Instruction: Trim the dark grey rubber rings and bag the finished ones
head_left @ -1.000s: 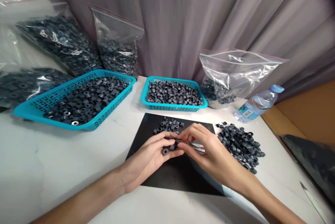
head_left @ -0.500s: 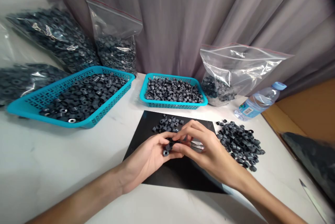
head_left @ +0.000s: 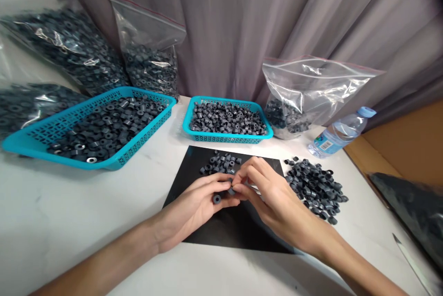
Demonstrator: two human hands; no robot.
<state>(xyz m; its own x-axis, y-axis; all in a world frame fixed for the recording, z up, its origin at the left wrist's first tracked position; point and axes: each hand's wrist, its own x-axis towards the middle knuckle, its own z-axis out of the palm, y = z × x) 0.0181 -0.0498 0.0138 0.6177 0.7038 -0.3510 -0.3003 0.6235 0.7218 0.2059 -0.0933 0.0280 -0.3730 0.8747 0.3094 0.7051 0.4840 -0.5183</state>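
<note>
Over a black mat (head_left: 238,236), my left hand (head_left: 199,201) is closed on a small dark grey ring (head_left: 231,190), pinched at the fingertips. Another grey ring (head_left: 217,199) rests against its curled fingers. My right hand (head_left: 268,192) meets it from the right, thumb and forefinger pressed together at the held ring. A slim metal tool (head_left: 256,189) lies within the right hand, mostly covered by the fingers; it may be tweezers, but its kind is unclear. Just beyond both hands, a small heap of grey rings (head_left: 221,163) sits on the mat.
Two blue baskets, one at left (head_left: 119,162) and one at centre (head_left: 228,138), hold many rings. A loose ring pile (head_left: 314,187) lies right of the mat. Zip bags (head_left: 148,65) stand behind; a water bottle (head_left: 341,134) and a blade-like object (head_left: 410,259) are at right.
The ring at the fingertips has turned, and my right fingers have closed in on it. Less of the metal tool shows. The whole view has shifted slightly.
</note>
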